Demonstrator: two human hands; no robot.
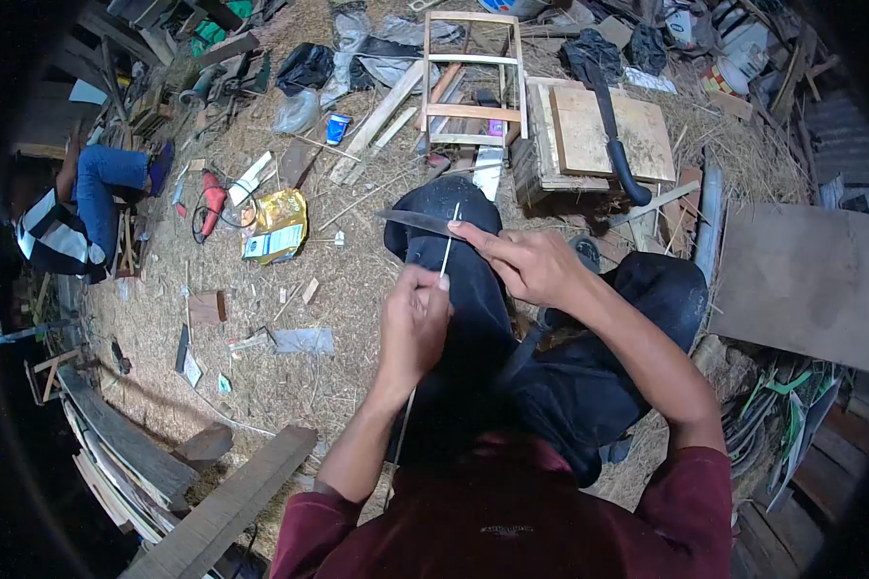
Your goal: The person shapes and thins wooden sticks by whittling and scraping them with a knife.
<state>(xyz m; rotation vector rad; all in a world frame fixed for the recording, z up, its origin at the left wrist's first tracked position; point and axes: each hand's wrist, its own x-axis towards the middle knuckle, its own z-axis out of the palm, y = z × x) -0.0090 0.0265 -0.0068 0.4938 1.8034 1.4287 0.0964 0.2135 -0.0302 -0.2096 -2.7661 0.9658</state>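
My left hand [417, 318] is closed around a thin pale strip [446, 256], which looks like split bamboo or cane. Its upper end rises past the fingers over my dark-trousered knee, and its lower length trails down beside my left forearm. In my right hand [536, 265] is a knife [413, 222], with its blade pointing left above the knee. My right index finger is stretched along the blade, where it crosses the strip near its upper end. The palm hides the knife's handle.
A machete [608, 135] rests on a wooden block [652, 121]. Beyond my knees stands a wooden frame [473, 60]. A red power tool [210, 193] and a gold packet [278, 224] lie on the shavings-covered floor. Another person [111, 179] sits at left. A plank [232, 502] juts in lower left.
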